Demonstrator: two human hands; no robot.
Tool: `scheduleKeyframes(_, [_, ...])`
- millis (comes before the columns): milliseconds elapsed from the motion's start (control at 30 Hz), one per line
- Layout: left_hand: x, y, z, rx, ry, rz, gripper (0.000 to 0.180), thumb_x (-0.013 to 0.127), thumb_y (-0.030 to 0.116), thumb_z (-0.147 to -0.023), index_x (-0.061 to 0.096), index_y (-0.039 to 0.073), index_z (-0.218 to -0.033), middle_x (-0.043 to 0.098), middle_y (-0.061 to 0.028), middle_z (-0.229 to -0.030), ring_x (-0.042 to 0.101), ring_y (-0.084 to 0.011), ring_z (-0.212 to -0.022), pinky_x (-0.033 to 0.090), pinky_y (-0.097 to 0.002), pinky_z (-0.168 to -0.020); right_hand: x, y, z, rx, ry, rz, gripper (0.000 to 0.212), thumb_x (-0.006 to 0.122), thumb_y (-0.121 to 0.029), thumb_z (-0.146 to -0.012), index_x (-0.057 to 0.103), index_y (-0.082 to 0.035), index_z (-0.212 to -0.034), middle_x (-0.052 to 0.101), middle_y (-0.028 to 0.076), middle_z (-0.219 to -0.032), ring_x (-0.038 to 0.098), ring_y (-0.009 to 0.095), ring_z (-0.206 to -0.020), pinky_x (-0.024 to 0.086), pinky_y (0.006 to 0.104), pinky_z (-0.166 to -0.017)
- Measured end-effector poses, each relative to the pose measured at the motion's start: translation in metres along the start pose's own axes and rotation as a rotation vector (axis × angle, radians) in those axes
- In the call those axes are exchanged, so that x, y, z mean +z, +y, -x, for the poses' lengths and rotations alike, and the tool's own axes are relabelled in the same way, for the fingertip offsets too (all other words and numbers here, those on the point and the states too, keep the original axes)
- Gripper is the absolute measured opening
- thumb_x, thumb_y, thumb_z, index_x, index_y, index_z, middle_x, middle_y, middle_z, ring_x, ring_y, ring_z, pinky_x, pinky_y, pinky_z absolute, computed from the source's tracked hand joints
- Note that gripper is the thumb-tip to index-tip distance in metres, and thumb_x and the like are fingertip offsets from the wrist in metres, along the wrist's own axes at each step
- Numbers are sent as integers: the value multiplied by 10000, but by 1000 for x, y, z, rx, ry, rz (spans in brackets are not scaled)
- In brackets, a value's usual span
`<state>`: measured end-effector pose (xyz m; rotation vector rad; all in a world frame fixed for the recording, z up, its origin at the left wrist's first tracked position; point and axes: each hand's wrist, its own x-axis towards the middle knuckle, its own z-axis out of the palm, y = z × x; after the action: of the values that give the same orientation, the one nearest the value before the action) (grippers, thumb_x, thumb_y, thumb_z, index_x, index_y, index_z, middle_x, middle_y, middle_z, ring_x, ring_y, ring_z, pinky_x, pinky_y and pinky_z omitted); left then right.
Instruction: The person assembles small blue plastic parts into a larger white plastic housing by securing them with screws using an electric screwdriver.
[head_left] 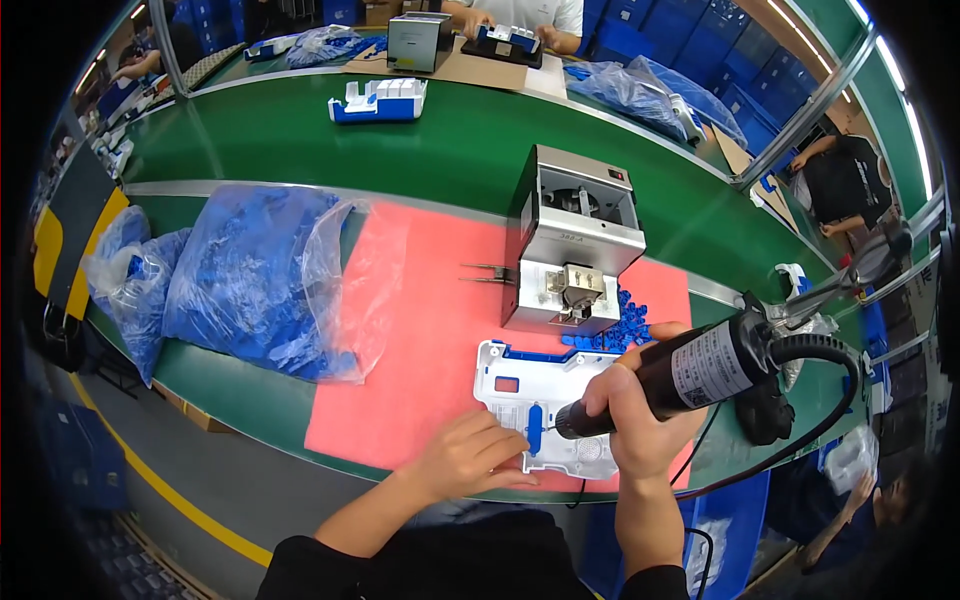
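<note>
On pink sheeting (440, 270), left hand (465, 454) touches white plastic shell (545, 380), grip unclear; right hand (645, 430) clasps black cylindrical screwdriver (695, 368) above it.

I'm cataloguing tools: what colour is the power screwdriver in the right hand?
The power screwdriver is mostly black, with a whitish label; see the head view.

The camera sits up on the worker's head, the left of a side-by-side pair, and peers down over the forearms — close above the left hand (465, 452) and right hand (648, 425), which fall low in its view. It tips forward enough to catch the pink mat (430, 280) mid-picture, the green belt (260, 135) beyond and a co-worker (552, 14) at the top — all bowed toward a dark, round fisheye rim.
</note>
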<state>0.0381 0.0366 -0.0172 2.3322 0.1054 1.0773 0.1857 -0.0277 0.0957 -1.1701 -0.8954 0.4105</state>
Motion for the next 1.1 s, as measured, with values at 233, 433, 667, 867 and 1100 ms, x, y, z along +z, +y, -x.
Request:
scheduleKeyframes(233, [0, 0, 0, -6, 5, 0, 376, 798, 293, -593, 631, 17, -786, 618, -58, -734, 543, -194, -590, 444, -287, -520, 4, 5, 3, 8, 11, 42, 375, 579, 58, -752, 388, 27, -1074, 542, 76, -638, 547, 133, -505, 468, 259, -502])
scheduleKeyframes(433, [2, 0, 3, -10, 9, 2, 373, 796, 285, -596, 630, 13, -789, 615, -55, -731, 554, -192, -598, 446, -288, -519, 2, 13, 12, -25, -40, 53, 323, 544, 36, -773, 372, -13, -1041, 509, 79, -623, 508, 144, -463, 455, 282, -475])
scheduleKeyframes(667, [3, 0, 1, -13, 22, 17, 379, 805, 279, -589, 627, 14, -794, 614, -52, -730, 569, -192, -608, 449, -291, -520, 1, 22, 22, -56, -26, 139, 333, 539, 71, -762, 384, 0, -1047, 511, 82, -610, 515, 142, -484, 462, 285, -486])
scheduleKeyframes(867, [1, -1, 3, -22, 41, 22, 354, 780, 293, -619, 617, 28, -788, 601, -45, -722, 539, -186, -598, 441, -286, -531, 12, 5, -6, 156, 11, 45, 208, 519, 68, -732, 438, 22, -917, 514, 76, -598, 530, 154, -462, 461, 290, -466])
scheduleKeyframes(1100, [4, 0, 4, -5, 18, 12, 354, 764, 325, -637, 614, 45, -792, 585, -34, -709, 516, -175, -598, 428, -270, -528, 28, 17, -90, -296, 267, 32, 291, 592, 5, -802, 470, 23, -1064, 554, 44, -663, 538, 112, -513, 445, 243, -504])
